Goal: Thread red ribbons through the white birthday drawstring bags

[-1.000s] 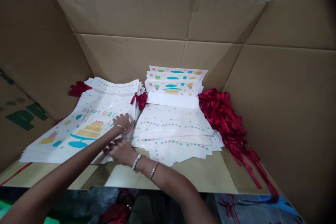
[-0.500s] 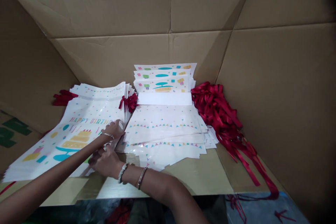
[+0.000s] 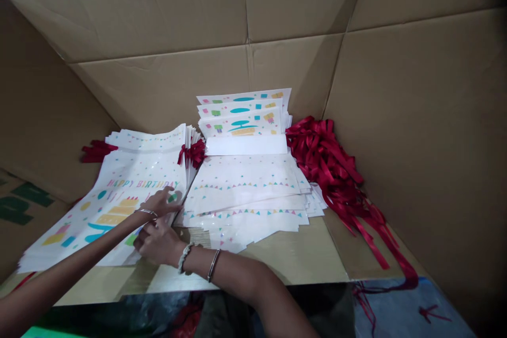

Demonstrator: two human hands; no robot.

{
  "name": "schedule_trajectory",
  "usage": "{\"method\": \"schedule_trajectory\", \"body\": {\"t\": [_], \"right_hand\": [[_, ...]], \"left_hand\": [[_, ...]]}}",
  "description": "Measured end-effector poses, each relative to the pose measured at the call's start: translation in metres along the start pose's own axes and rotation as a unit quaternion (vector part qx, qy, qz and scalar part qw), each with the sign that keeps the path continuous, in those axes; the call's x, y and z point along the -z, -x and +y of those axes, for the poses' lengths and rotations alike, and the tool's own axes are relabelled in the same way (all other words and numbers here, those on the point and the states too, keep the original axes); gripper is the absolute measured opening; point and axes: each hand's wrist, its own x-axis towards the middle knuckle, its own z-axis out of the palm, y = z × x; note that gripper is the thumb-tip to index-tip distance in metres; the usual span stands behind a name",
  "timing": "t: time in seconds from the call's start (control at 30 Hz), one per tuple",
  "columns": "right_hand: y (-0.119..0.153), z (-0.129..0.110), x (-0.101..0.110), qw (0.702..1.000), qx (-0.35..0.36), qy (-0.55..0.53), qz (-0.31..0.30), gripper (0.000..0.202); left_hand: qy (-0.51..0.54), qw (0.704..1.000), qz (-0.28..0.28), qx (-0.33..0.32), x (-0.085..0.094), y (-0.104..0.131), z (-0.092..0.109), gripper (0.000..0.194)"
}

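Observation:
On the left lies a stack of white printed birthday sheets (image 3: 130,166), with a cake picture and "HAPPY BIRTHDAY" on top. My left hand (image 3: 159,203) rests on the top sheet near its right edge, fingers stretched apart. Just below it, my right hand (image 3: 158,244) is closed at the stack's lower right edge; its curled fingertips are partly hidden by the sheets. Dark red ribbons (image 3: 194,153) stick out at the stack's upper right, and another ribbon bunch (image 3: 99,151) at its upper left. To the right, a second fanned pile of printed sheets (image 3: 245,182) lies close by.
A large heap of red ribbon (image 3: 322,150) lies right of the second pile, its tails hanging over the cardboard's front edge. Tall cardboard walls (image 3: 166,76) enclose the back and sides. A bare cardboard strip (image 3: 293,256) runs along the front.
My left hand has slid slightly left and down over the top sheet, its fingers now more spread. My right hand stays at the stack's edge. The view has tilted a little.

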Motion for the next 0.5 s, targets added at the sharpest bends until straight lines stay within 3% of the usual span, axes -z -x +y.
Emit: {"method": "schedule_trajectory", "body": {"t": [0.2,0.5], "right_hand": [[-0.002,0.001,0.008,0.999,0.006,-0.017,-0.051,0.029],[0.014,0.003,0.02,0.999,0.016,-0.013,-0.051,0.028]], "left_hand": [[0.0,0.996,-0.044,-0.076,-0.002,-0.002,-0.009,0.079],[-0.035,0.997,-0.022,-0.065,0.004,0.011,-0.001,0.067]]}}
